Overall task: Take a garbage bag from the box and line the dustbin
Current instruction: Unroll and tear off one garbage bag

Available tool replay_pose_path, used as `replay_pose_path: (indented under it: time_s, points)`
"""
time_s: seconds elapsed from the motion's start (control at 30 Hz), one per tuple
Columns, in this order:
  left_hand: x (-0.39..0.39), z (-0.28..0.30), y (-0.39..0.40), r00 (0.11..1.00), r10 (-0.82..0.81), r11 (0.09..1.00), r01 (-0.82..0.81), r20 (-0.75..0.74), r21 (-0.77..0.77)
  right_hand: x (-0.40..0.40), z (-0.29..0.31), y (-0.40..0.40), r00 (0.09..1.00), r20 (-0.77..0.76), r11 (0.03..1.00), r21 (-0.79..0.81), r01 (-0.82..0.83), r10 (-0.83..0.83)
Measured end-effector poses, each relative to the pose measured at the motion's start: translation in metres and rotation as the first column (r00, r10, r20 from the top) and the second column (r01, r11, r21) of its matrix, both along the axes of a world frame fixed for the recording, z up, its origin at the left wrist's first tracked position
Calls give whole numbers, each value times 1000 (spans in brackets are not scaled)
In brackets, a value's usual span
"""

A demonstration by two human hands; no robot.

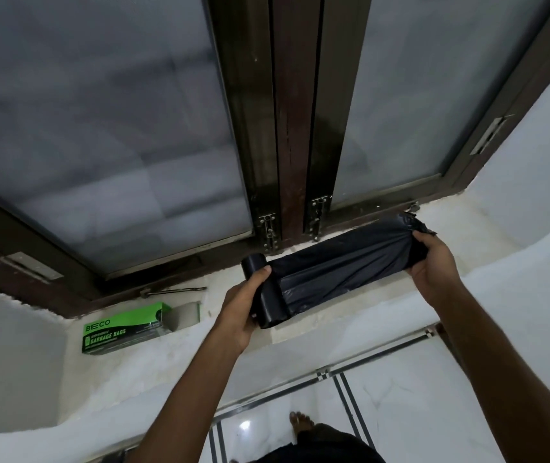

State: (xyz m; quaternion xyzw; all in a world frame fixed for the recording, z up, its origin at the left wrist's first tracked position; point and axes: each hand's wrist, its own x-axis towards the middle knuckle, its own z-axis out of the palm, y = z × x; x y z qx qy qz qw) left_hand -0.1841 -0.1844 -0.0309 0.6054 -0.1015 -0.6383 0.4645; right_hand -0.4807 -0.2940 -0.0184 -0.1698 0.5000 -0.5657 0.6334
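Observation:
A roll of black garbage bags (pixel 265 292) is held over the white window sill, gripped by my left hand (pixel 240 309). One black bag (pixel 344 262) is pulled out flat from the roll toward the right. My right hand (pixel 434 262) grips its bunched free end. The green and black garbage bag box (pixel 123 330) lies on the sill to the left, its end flap open. No dustbin is in view.
A dark-framed window (pixel 287 128) with frosted panes stands right behind the sill (pixel 350 332). A metal window stay (pixel 173 290) lies by the frame above the box. Below are a white tiled floor (pixel 400 412) and my bare foot (pixel 300 422).

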Motion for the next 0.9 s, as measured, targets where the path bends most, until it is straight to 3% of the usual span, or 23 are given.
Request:
replay_pose_path:
  time_s: [0.23, 0.4, 0.67, 0.73, 0.8, 0.83, 0.9]
  points:
    - [10, -2, 3, 992, 85, 996, -83, -88, 22, 1, 11, 3, 976, 198, 990, -126, -70, 94]
    - [18, -5, 16, 994, 91, 995, -88, -64, 41, 6, 20, 3, 967, 224, 985, -146, -94, 126]
    - [43, -7, 36, 993, 110, 993, -108, -42, 43, -5, 14, -9, 986, 113, 992, -27, 126, -122]
    - [48, -5, 39, 992, 116, 993, -115, -45, 38, -8, 9, -15, 987, -15, 986, 45, 162, -162]
    - [48, -4, 42, 994, 108, 994, -108, -23, 8, -5, 6, -15, 944, -313, 986, 85, 141, -108]
    - [47, -3, 43, 995, 103, 995, -103, -14, -9, 0, 6, -10, 843, -533, 988, 77, 131, -70]
    - [44, 0, 46, 995, 102, 994, -102, 2, -31, 18, 10, 14, 477, -873, 993, -50, 111, -98]
